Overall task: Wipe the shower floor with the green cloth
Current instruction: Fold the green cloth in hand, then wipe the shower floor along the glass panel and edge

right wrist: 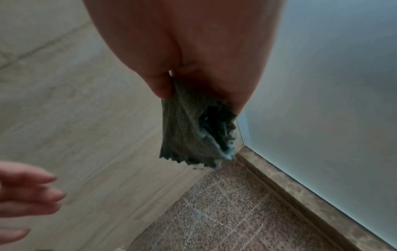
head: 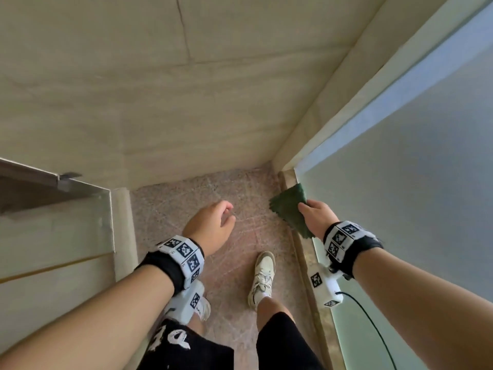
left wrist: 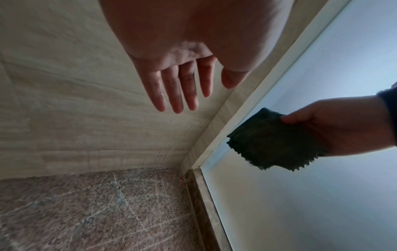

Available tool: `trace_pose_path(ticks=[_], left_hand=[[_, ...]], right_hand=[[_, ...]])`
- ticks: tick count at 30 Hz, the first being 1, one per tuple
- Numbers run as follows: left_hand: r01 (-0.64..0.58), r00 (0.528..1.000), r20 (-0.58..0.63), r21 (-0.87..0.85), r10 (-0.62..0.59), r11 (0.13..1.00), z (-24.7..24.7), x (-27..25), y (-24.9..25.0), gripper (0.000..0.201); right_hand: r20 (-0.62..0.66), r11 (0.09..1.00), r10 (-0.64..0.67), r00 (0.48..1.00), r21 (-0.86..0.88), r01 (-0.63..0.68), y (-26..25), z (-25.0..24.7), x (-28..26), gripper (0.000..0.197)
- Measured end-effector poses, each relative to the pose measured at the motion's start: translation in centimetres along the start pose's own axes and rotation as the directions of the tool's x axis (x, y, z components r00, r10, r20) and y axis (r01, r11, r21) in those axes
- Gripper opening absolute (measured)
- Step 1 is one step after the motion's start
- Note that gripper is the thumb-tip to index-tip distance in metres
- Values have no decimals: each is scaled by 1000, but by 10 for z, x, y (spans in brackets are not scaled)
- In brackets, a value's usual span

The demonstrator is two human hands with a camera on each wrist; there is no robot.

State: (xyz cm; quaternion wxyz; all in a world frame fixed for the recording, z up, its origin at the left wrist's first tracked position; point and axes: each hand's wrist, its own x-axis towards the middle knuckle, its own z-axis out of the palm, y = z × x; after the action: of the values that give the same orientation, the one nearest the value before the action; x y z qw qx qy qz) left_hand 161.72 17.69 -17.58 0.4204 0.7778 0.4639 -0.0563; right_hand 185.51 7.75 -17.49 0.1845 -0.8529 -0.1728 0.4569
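Right hand (head: pixel 316 214) up close, pinching the folded green cloth (head: pixel 289 209) by one edge, well above the shower floor (head: pixel 234 252) beside the frosted glass (head: pixel 400 209). Left hand (head: pixel 210 225) hangs loose, fingers relaxed, holding nothing. That cloth looks light, soft and floppy; I'd bunch it flat under the palm before pressing down to wipe.

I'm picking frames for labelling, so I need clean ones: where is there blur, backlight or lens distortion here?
Head view: sharp, wide-angle bending of the wall lines. Left wrist view: the frosted glass panel backlights the green cloth, nearly black. Right wrist view: left hand motion-blurred, right hand dark and soft.
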Motion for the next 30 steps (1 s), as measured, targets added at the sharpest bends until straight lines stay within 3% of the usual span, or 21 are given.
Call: trace_pose_path(ticks=[3, 6, 10, 12, 15, 18, 20, 23, 26, 30], left_hand=[[-17, 999, 48, 65, 14, 998, 41, 28, -30, 38], [-39, 999, -6, 126, 40, 991, 87, 66, -78, 44], [-48, 999, -8, 186, 50, 981, 155, 135, -145, 48], [-55, 998, -18, 213, 60, 975, 188, 175, -179, 50], [-31, 997, -57, 249, 47, 968, 235, 235, -232, 52], [-28, 998, -49, 282, 43, 959, 281, 286, -280, 52], [-60, 998, 0, 356, 64, 932, 309, 312, -307, 53], [-37, 998, 63, 427, 11, 904, 342, 331, -336, 66], [92, 994, 20, 417, -110, 904, 352, 331, -354, 82], [215, 976, -71, 411, -204, 886, 339, 333, -378, 96]], right_hand=[[-24, 1000, 2, 1000, -15, -2, 20, 26, 45, 20], [-85, 995, -51, 995, -91, 43, 42, 66, 104, 23], [-155, 959, -199, 968, -235, 159, 68, 132, 194, 18], [-183, 927, -290, 939, -298, 228, 80, 168, 241, 25], [-68, 845, -391, 918, -422, 329, 102, 238, 315, 43], [148, 734, -313, 938, -589, 338, 141, 316, 379, 51], [159, 738, -255, 954, -605, 298, 167, 347, 414, 52], [150, 726, -292, 945, -609, 321, 186, 361, 450, 59], [130, 687, -400, 907, -613, 391, 184, 358, 467, 61], [149, 546, -516, 844, -701, 458, 167, 354, 493, 65]])
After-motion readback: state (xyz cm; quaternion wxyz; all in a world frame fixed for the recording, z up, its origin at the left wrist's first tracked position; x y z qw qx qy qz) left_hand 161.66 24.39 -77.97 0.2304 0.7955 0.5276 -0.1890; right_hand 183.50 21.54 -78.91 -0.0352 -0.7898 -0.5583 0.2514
